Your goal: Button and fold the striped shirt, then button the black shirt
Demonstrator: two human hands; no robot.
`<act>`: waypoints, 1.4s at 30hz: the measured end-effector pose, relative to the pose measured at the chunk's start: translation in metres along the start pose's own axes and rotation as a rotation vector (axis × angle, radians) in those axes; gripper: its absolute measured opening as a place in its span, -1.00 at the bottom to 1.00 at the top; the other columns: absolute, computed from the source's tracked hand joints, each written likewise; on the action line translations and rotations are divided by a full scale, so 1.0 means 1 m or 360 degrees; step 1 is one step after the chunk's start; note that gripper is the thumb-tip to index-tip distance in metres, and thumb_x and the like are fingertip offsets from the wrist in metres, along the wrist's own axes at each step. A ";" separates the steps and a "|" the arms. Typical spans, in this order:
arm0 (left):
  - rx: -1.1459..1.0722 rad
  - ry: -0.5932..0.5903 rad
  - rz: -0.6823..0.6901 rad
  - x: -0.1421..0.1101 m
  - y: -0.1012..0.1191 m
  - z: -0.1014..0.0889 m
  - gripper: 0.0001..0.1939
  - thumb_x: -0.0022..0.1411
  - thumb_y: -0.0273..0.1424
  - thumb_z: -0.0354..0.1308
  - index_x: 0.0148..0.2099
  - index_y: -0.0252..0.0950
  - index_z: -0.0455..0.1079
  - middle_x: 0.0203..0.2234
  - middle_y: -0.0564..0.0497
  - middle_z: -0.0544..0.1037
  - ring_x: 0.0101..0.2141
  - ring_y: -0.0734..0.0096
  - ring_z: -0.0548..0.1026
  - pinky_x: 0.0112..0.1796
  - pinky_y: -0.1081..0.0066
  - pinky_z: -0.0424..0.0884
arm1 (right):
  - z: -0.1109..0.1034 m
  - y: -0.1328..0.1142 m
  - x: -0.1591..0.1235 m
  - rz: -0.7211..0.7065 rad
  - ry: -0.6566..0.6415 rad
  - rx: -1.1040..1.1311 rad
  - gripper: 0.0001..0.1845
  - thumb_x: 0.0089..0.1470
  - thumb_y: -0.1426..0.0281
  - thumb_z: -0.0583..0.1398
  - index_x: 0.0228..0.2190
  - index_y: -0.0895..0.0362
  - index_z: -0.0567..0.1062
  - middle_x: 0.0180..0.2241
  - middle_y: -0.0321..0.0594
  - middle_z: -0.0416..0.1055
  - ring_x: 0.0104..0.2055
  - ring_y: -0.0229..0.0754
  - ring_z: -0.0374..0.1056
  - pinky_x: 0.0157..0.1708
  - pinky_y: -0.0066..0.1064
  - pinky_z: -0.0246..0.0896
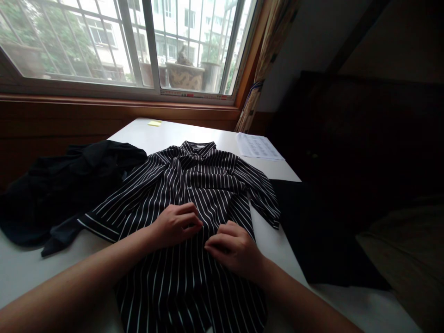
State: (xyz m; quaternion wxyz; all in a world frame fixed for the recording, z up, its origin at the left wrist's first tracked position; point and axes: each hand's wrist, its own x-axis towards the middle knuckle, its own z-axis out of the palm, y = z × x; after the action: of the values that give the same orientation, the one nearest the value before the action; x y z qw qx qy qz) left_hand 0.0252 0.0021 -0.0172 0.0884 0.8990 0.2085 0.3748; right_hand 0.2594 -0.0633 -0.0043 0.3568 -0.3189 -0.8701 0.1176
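A black shirt with white stripes [208, 199] lies front up on the white table [222, 132], its collar pointing toward the window and its sleeves spread to both sides. Over the middle of the shirt's front, my left hand [178, 225] is closed, thumb and fingers pinched at the front opening. Just right of it and slightly nearer me, my right hand [237, 249] is also closed, its fingertips at the same edge. The bit of cloth or button between the fingers is too small to make out. One button [189, 188] shows above my hands.
Dark crumpled clothing [79, 180] is heaped at the left, touching the shirt's sleeve. Another dark cloth [312, 236] hangs over the table's right side. A printed paper [260, 147] and a yellow sticky note [154, 123] lie toward the window [152, 46].
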 end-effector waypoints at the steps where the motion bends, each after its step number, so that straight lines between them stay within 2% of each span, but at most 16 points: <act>1: 0.0003 -0.0002 -0.0002 0.000 0.000 0.000 -0.86 0.37 -0.39 0.18 -0.27 -0.29 0.50 -0.39 0.02 0.49 -0.49 0.56 0.41 -0.49 0.53 0.31 | 0.000 0.000 0.000 0.0039 0.0043 0.0024 -0.89 0.23 0.40 0.26 -0.36 0.12 0.55 -0.50 -0.33 0.38 -0.46 -0.27 0.26 -0.35 -0.35 0.12; 5: 0.0017 -0.0005 0.0034 0.001 0.000 0.002 -0.86 0.37 -0.39 0.18 -0.26 -0.30 0.50 -0.40 0.02 0.48 -0.49 0.54 0.42 -0.50 0.52 0.31 | 0.003 0.000 -0.001 0.0190 0.0205 0.0051 -0.91 0.22 0.35 0.28 -0.26 0.11 0.55 -0.47 -0.32 0.34 -0.44 -0.24 0.27 -0.36 -0.36 0.18; 9: 0.0042 0.0017 0.0066 0.002 0.002 0.002 -0.85 0.37 -0.38 0.18 -0.27 -0.29 0.49 -0.41 0.03 0.48 -0.48 0.53 0.43 -0.50 0.51 0.30 | 0.008 -0.004 0.000 0.0169 0.0188 -0.0032 -0.84 0.20 0.34 0.31 -0.17 0.10 0.54 -0.41 -0.27 0.43 -0.39 -0.21 0.31 -0.33 -0.35 0.22; 13: 0.0081 0.0018 0.0072 0.002 0.003 0.002 -0.83 0.38 -0.37 0.16 -0.28 -0.28 0.49 -0.41 0.04 0.49 -0.50 0.54 0.43 -0.51 0.52 0.30 | 0.008 -0.007 0.003 0.0122 0.0208 -0.0086 -0.95 0.24 0.42 0.27 -0.23 0.09 0.56 -0.39 -0.26 0.49 -0.35 -0.22 0.37 -0.29 -0.35 0.22; 24: 0.0073 0.0049 0.0042 0.002 0.002 0.000 -0.84 0.37 -0.39 0.16 -0.30 -0.29 0.48 -0.41 0.02 0.49 -0.50 0.55 0.41 -0.51 0.53 0.30 | 0.006 -0.004 0.002 0.0165 0.0152 -0.0059 -0.87 0.26 0.36 0.25 -0.32 0.06 0.61 -0.48 -0.31 0.52 -0.47 -0.27 0.36 -0.32 -0.32 0.16; 31: 0.0045 0.0055 0.0054 0.001 0.002 -0.001 -0.86 0.36 -0.41 0.17 -0.29 -0.29 0.47 -0.41 0.03 0.48 -0.50 0.56 0.38 -0.51 0.53 0.29 | 0.006 -0.002 0.000 0.0283 0.0141 0.0022 -0.86 0.28 0.35 0.24 -0.31 0.07 0.60 -0.43 -0.30 0.56 -0.41 -0.24 0.41 -0.26 -0.31 0.21; 37: 0.0064 0.0068 0.0060 0.001 0.001 -0.002 -0.85 0.37 -0.39 0.16 -0.28 -0.29 0.48 -0.42 0.03 0.48 -0.49 0.55 0.40 -0.52 0.54 0.29 | 0.005 -0.002 0.001 0.0301 0.0123 0.0047 -0.91 0.22 0.39 0.26 -0.35 0.07 0.57 -0.43 -0.29 0.51 -0.38 -0.22 0.39 -0.29 -0.34 0.25; 42: 0.0085 0.0078 0.0056 0.003 0.003 -0.004 -0.84 0.37 -0.40 0.15 -0.29 -0.29 0.49 -0.42 0.02 0.48 -0.50 0.55 0.41 -0.52 0.53 0.29 | 0.000 -0.006 0.001 0.0366 0.0108 0.0145 -0.90 0.16 0.42 0.24 -0.41 0.08 0.46 -0.47 -0.31 0.36 -0.45 -0.24 0.28 -0.40 -0.38 0.23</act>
State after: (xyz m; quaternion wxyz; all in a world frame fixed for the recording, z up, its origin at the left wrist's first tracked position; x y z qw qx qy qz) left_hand 0.0251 0.0007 -0.0120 0.0527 0.8951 0.2047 0.3926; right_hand 0.2560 -0.0668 -0.0008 0.3844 -0.4036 -0.8091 0.1864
